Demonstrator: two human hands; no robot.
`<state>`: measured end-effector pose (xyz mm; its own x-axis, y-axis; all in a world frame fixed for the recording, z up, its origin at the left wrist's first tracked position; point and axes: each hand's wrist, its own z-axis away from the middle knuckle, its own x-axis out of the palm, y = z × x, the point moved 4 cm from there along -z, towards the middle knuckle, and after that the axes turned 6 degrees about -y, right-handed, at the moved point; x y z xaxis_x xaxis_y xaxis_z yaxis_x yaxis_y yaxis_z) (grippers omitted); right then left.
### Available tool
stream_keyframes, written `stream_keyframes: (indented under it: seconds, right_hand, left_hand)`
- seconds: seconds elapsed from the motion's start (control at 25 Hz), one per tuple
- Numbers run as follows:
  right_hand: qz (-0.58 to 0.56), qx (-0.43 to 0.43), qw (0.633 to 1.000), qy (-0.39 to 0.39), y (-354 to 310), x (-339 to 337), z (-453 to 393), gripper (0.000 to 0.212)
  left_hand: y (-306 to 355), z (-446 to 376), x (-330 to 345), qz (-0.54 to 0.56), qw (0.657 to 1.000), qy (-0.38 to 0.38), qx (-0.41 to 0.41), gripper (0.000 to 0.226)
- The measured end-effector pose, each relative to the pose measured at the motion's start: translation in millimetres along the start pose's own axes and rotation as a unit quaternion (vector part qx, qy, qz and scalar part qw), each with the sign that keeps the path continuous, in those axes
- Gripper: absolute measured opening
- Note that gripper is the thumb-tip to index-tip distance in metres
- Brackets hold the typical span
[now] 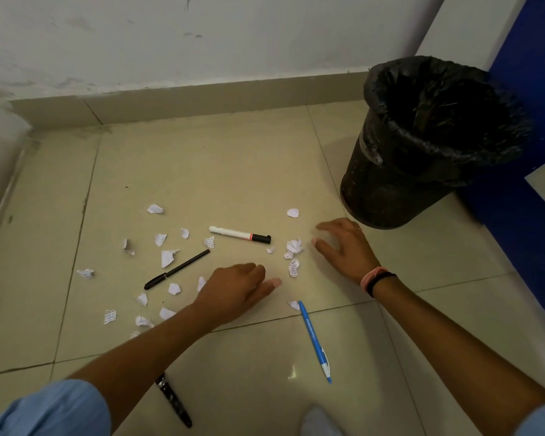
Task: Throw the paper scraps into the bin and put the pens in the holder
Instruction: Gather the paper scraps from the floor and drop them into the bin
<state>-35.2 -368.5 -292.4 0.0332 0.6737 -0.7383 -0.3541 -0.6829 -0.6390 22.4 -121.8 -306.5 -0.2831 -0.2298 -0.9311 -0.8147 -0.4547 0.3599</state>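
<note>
we are reaching over the floor (233, 171) with both hands. left hand (233, 289) is hovering low, fingers loosely curled, holding nothing we can see. right hand (346, 247) is spread open, empty, just beside a clump of paper scraps (293, 247). more scraps are lying scattered toward the left, between the white marker (239, 234) and black pen (177, 269). blue pen (314, 341) is lying nearer us; another dark pen (173, 401) is showing under the left forearm. bin (422, 146) is standing near the right wall, mouth open. no holder is in view. we are judging it best to sweep the scraps together toward the right hand, then lift them as one pile. open floor toward the far wall is giving room; the bin is close to the right wrist.
</note>
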Motion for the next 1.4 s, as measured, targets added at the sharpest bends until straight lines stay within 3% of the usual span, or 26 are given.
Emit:
stream_keyframes:
  seconds: [0.12,0.28,0.4,0.52,0.56,0.68,0.76,0.84,0.92,1.0,1.04,1.12,1.2,1.28,1.32,1.4]
  right_hand:
    - [0.12,0.049,0.99,-0.05,-5.3,23.2,-15.9,0.087]
    - [0.206,-0.017,0.974,-0.088,-29.3,61.7,-24.9,0.11]
    - [0.249,-0.093,0.961,-0.074,-34.4,81.9,-21.3,0.101]
    - [0.248,-0.201,0.948,0.0,-36.1,89.6,-19.1,0.052]
    - [0.239,-0.229,0.944,0.014,-37.4,91.0,-17.7,0.045]
    - [0.258,-0.249,0.933,0.034,-38.7,94.1,-16.2,0.044]
    - [0.222,-0.193,0.954,0.048,-40.1,86.3,-16.3,0.053]
    - [0.037,-0.091,0.993,0.062,-37.2,69.1,-24.3,0.052]
    - [-0.113,-0.013,0.994,-0.006,-37.9,62.3,-32.3,0.039]
    - [-0.037,-0.028,0.989,-0.138,-46.0,67.6,-30.8,0.044]
    - [0.03,-0.051,0.982,-0.177,-47.8,74.3,-27.2,0.048]
    - [0.057,-0.083,0.983,-0.151,-48.3,80.1,-24.4,0.033]
    - [-0.005,-0.088,0.992,-0.091,-43.7,79.2,-24.9,0.018]
    - [-0.037,-0.07,0.995,-0.059,-40.7,72.3,-28.1,0.017]
    - [-0.04,-0.07,0.996,-0.032,-39.0,66.1,-30.7,0.018]
    - [-0.038,-0.056,0.997,0.034,-35.0,47.9,-40.1,0.017]
  left_hand:
    - [-1.5,19.2,10.7,-0.119,0.988,-0.013,0.093,0.059]
    - [-11.4,30.2,13.6,-0.175,0.981,-0.039,0.074,0.064]
    - [-18.6,36.9,14.9,-0.187,0.98,-0.013,0.07,0.052]
    - [-21.2,40.3,18.8,-0.163,0.983,-0.022,0.086,0.031]
    - [-22.8,40.0,16.5,-0.146,0.986,-0.035,0.071,0.029]
    - [-28.9,33.4,-6.5,-0.035,0.997,-0.009,-0.061,0.035]
    - [-32.8,27.9,-22.0,0.087,0.984,0.043,-0.148,0.041]
    - [-39.3,25.2,-34.9,0.238,0.937,0.104,-0.235,0.047]
    - [-50.5,26.2,-38.0,0.418,0.832,0.132,-0.339,0.045]
    - [-59.7,27.7,-38.4,0.535,0.743,0.121,-0.383,0.044]
    - [-63.3,28.0,-39.8,0.546,0.737,0.109,-0.383,0.044]
    - [-68.0,27.3,-43.7,0.511,0.774,0.084,-0.364,0.044]
    - [-69.6,29.3,-46.7,0.384,0.874,0.047,-0.295,0.035]
    - [-66.2,35.7,-42.2,0.185,0.965,-0.027,-0.183,0.033]
    - [-62.4,40.4,-35.2,0.086,0.985,-0.061,-0.136,0.039]
    - [-54.7,49.3,-20.4,-0.048,0.991,-0.075,-0.102,0.047]
